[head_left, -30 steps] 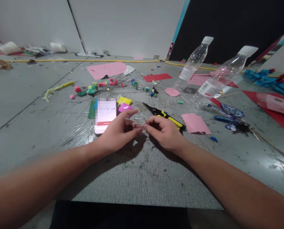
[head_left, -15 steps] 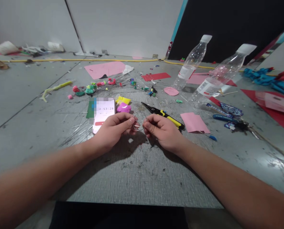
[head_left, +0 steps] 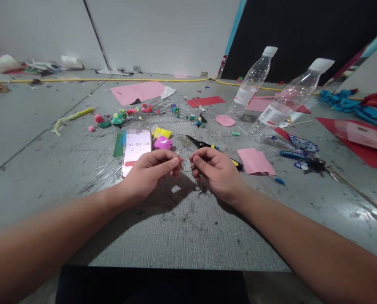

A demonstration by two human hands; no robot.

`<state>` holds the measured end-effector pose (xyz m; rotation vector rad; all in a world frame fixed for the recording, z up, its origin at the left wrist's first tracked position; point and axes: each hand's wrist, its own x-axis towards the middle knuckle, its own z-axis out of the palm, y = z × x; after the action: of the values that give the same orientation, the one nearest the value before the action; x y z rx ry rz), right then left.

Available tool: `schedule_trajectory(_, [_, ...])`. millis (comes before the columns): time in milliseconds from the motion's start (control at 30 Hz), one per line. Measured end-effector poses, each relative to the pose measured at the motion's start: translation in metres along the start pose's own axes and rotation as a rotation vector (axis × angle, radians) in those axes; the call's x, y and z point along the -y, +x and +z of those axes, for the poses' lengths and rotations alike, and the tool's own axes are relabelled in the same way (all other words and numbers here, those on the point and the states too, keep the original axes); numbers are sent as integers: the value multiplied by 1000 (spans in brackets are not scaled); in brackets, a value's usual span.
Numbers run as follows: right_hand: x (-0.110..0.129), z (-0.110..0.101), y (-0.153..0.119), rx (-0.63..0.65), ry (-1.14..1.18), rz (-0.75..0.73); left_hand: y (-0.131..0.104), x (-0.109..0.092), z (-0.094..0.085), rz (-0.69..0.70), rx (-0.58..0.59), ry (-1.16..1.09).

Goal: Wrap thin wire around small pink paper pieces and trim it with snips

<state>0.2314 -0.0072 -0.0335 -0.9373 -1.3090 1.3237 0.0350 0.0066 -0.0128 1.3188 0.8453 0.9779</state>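
Above the grey table, my left hand (head_left: 153, 171) pinches a thin piece of wire (head_left: 187, 166) between thumb and forefinger. Facing it across a small gap, my right hand (head_left: 218, 173) has its fingertips closed on the wire too. The wire's exact shape is too fine to make out. Black and yellow pliers (head_left: 197, 142) lie just behind my right hand, which partly covers them. A lit phone (head_left: 141, 148) showing a timer is beside my left hand, near a purple packet (head_left: 163, 142) and a yellow packet (head_left: 162, 133). Loose straight wires (head_left: 101, 177) lie left of the phone.
Small coloured pieces on wires (head_left: 118, 118) spread across the middle. Two clear plastic bottles (head_left: 244, 97) stand at the right, behind a pink paper (head_left: 256, 161) and a bunch of keys (head_left: 318, 164). A yellow cable (head_left: 128, 80) runs along the back.
Both hands stay pinched in nearly the same place, their fingers turned slightly around the wire. The whole view has shifted a little.
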Motion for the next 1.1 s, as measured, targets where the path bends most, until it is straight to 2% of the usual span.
schedule_trajectory(233, [-7, 5, 1, 0, 82, -1, 0, 4, -1, 99, -2, 72])
schedule_trajectory(500, [3, 4, -2, 91, 12, 11, 1, 3, -2, 61, -57, 60])
schedule_trajectory(733, [6, 9, -4, 68, 24, -1, 1, 4, -5, 65, -41, 150])
schedule_trajectory(933, [6, 9, -4, 50, -7, 3, 1, -5, -4, 64, -30, 319])
schedule_trajectory(1100, [5, 2, -1, 88, -45, 16, 1, -1, -2, 42, -59, 297])
